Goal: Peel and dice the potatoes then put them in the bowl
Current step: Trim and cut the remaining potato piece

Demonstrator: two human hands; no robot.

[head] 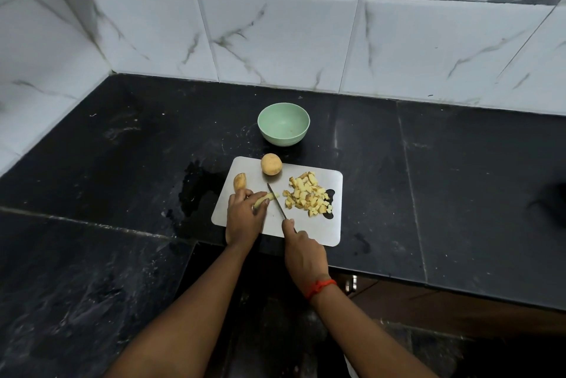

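A steel cutting board [332,233] lies on the black counter. My left hand [243,218] holds a potato slice [264,199] down on the board, fingers curled over it. My right hand [303,252] grips the handle of a knife [276,200], whose blade rests against the right end of that slice. A pile of diced potato [307,193] lies on the board's right half. A whole round potato [271,164] sits at the board's far edge, and a potato half [239,181] lies at the left edge. A green bowl [283,124] stands empty behind the board.
The black stone counter [459,178] runs along a white tiled wall [275,40] and turns a corner on the left. A wet patch [196,190] spreads on the counter left of the board. A dark object [554,203] shows at the right edge.
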